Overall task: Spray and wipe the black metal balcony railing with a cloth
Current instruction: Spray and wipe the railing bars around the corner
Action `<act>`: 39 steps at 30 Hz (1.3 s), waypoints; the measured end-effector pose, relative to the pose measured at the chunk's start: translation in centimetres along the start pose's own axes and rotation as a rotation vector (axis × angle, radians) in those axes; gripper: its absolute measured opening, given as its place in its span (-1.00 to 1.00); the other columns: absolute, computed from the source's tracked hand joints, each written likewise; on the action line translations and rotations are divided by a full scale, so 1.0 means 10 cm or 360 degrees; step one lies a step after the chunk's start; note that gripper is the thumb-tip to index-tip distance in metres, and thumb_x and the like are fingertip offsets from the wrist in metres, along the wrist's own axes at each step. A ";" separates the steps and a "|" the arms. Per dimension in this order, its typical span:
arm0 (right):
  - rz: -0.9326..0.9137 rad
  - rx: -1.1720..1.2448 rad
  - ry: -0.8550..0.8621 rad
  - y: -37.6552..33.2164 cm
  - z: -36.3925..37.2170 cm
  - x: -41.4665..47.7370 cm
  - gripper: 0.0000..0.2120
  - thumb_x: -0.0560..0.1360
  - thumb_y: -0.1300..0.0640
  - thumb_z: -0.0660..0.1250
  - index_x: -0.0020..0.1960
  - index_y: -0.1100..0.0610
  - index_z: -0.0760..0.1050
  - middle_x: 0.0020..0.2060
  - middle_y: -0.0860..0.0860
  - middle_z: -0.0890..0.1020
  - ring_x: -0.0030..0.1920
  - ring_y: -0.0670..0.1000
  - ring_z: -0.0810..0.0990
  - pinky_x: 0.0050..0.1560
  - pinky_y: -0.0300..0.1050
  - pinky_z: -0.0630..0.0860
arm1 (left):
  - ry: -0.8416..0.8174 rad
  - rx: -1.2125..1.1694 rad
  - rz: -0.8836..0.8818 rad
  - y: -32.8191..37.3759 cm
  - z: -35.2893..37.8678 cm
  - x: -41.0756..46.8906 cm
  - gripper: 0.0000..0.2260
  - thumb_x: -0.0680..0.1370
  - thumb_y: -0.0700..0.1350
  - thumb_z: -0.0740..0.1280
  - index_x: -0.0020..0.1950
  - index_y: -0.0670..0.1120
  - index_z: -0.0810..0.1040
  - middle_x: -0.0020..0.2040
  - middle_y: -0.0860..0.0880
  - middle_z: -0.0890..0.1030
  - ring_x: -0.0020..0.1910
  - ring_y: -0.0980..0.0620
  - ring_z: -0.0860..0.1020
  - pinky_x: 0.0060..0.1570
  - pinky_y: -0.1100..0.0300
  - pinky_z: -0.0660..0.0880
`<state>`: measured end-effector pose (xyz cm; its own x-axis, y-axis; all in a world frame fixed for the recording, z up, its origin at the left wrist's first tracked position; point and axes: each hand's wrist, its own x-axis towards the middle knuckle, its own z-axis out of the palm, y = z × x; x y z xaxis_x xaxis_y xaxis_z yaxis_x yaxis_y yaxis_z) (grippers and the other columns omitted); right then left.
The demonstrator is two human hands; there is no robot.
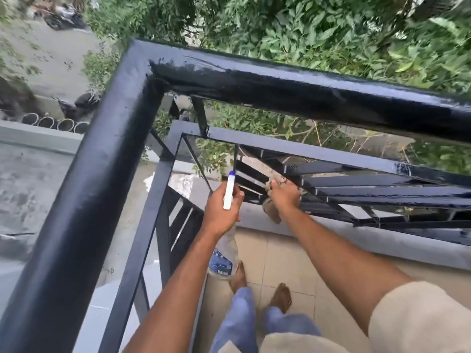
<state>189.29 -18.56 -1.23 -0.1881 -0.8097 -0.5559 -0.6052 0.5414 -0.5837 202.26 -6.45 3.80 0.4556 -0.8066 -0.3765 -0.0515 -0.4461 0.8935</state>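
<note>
The floor (288, 253) is laid with pale beige square tiles with thin dark joints. Two bare feet stand directly on it near its left edge: the left foot (240, 275) further forward, the right foot (281, 296) just behind and beside it, the two apart. A raised grey kerb (356, 242) borders the floor's far edge, and the black railing (382, 220) runs along above it. At the far left corner lies a crumpled white sheet (179, 182); whether it rests on the kerb or beyond it cannot be told.
</note>
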 end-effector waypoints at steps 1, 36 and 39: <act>-0.0088 0.0112 -0.0018 -0.05 0.09 -0.09 -0.83 0.62 -0.03 0.33 0.01 0.07 0.48 -0.01 0.07 0.66 0.01 0.12 0.65 0.07 0.02 0.58 | 0.0031 -0.0013 -0.0002 -0.01 -0.01 -0.01 -0.89 0.66 -0.15 0.35 -0.06 -0.04 0.50 -0.17 -0.12 0.60 -0.45 -0.01 0.56 -0.35 0.03 0.61; 0.0222 0.0011 0.0108 0.96 -0.08 0.93 -0.57 0.68 -0.08 0.19 0.35 0.24 0.39 0.33 0.27 0.54 0.31 0.29 0.53 0.22 0.05 0.45 | -0.0022 0.0250 0.0162 -0.60 0.86 0.30 -0.87 0.64 -0.12 0.37 -0.08 0.08 0.54 -0.30 0.01 0.59 -0.48 0.10 0.57 -0.43 0.29 0.50; 0.0138 -0.0018 0.0185 1.02 -0.01 0.92 -0.61 0.66 -0.10 0.23 0.30 0.18 0.42 0.26 0.24 0.59 0.25 0.28 0.57 0.16 0.04 0.48 | -0.0013 0.0254 0.0202 -0.63 0.95 0.31 -0.87 0.64 -0.05 0.38 -0.10 0.07 0.52 -0.29 -0.04 0.60 -0.46 0.05 0.57 -0.46 0.35 0.46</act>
<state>181.30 -20.47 -12.27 -0.3279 -0.7813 -0.5311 -0.5912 0.6082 -0.5297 195.54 -9.79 -5.31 0.4296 -0.8630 -0.2660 -0.2482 -0.3961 0.8840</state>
